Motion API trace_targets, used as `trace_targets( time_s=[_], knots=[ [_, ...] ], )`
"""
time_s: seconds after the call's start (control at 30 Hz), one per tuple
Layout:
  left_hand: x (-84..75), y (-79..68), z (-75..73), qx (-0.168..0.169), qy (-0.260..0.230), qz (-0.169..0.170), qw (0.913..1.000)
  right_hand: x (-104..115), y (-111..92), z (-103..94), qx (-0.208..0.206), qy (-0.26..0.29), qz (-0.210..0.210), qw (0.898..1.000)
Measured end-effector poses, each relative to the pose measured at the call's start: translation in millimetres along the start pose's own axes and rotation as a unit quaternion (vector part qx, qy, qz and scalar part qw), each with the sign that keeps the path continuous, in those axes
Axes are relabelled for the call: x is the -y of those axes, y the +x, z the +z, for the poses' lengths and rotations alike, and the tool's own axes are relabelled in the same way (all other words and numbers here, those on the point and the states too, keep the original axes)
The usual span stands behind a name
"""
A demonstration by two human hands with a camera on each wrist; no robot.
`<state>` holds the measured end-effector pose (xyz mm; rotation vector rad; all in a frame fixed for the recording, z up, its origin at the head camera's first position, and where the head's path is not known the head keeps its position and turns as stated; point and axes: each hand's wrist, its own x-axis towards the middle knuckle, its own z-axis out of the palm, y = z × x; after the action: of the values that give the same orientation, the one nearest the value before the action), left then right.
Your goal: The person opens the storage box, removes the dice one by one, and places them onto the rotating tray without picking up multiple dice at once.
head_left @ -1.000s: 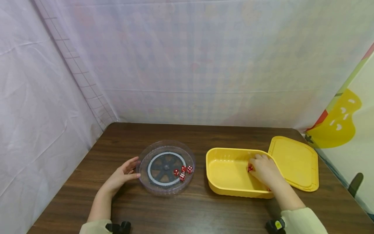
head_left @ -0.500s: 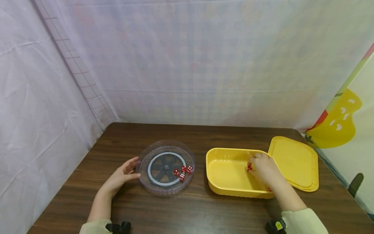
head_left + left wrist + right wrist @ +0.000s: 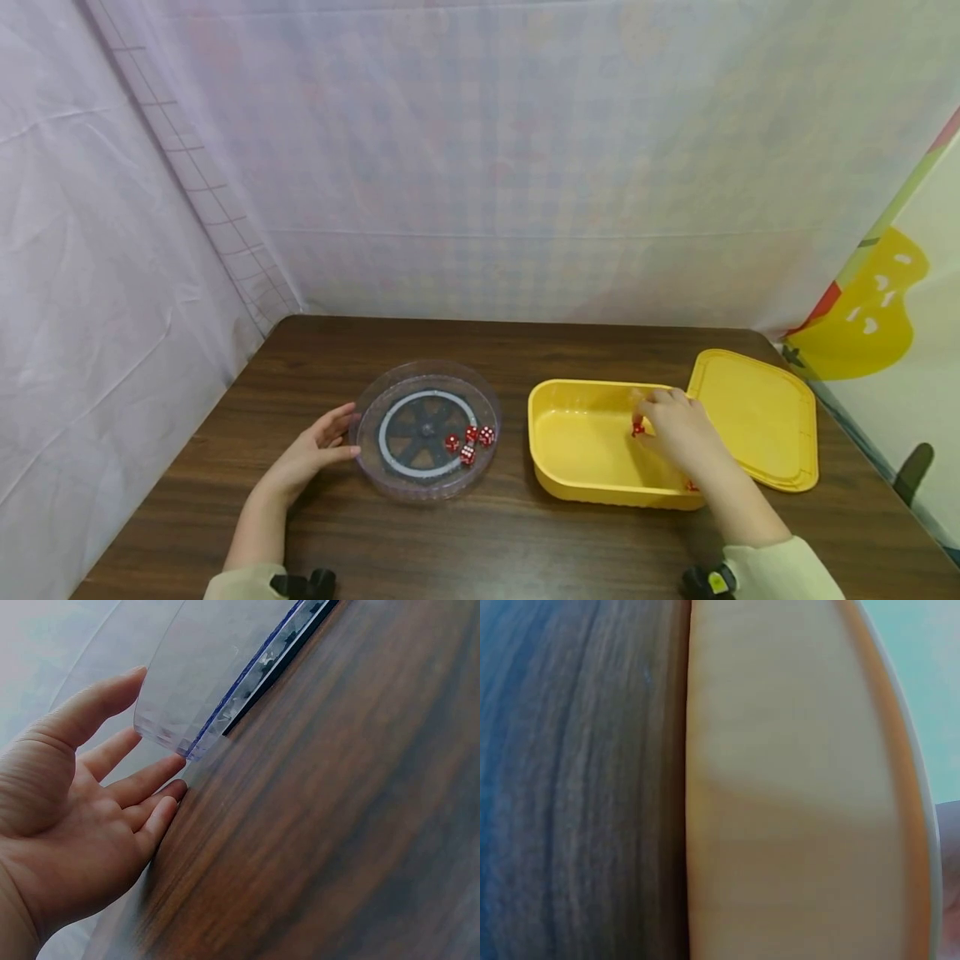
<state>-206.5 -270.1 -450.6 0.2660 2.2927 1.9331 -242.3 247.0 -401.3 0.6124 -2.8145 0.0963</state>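
Observation:
A clear round plastic dish [image 3: 367, 467] with a dark wheel-like base stands left of centre, several red dice [image 3: 468, 455] gathered at its right side. My left hand [image 3: 311, 452] touches the dish's left side with extended fingers; in the left wrist view, the thumb and fingertips meet the transparent wall [image 3: 202, 667]. Inside the yellow box [image 3: 585, 442], my right hand [image 3: 678, 433] pinches a red die [image 3: 637, 428] between its fingertips. Another bit of red [image 3: 691, 485] shows beside the right wrist, mostly hidden. The right wrist view catches mainly the box's outer wall [image 3: 795, 765].
The yellow lid [image 3: 757, 421] lies flat right of the box, close to its right end. Everything stands on a dark wooden table [image 3: 465, 550]. A pale curtain [image 3: 495, 167] hangs behind the table's far edge.
My right hand has shifted slightly left and up inside the box, the die moving along with it. My left hand and the dish have stayed put.

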Motion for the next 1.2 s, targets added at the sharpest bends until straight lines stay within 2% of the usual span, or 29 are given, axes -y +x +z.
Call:
trace_targets(
  time_s=[0.57, 1.2],
  knots=[
    [0.7, 0.1, 0.0, 0.000, -0.002, 0.001, 1.0000, 13.2, -1.1, -16.5, -0.016, 0.018, -0.014, 1.000],
    [0.2, 0.3, 0.2, -0.001, 0.001, -0.002, 1.0000, 33.2, 6.9, -22.9, -0.022, 0.031, -0.033, 0.999]
  ],
)
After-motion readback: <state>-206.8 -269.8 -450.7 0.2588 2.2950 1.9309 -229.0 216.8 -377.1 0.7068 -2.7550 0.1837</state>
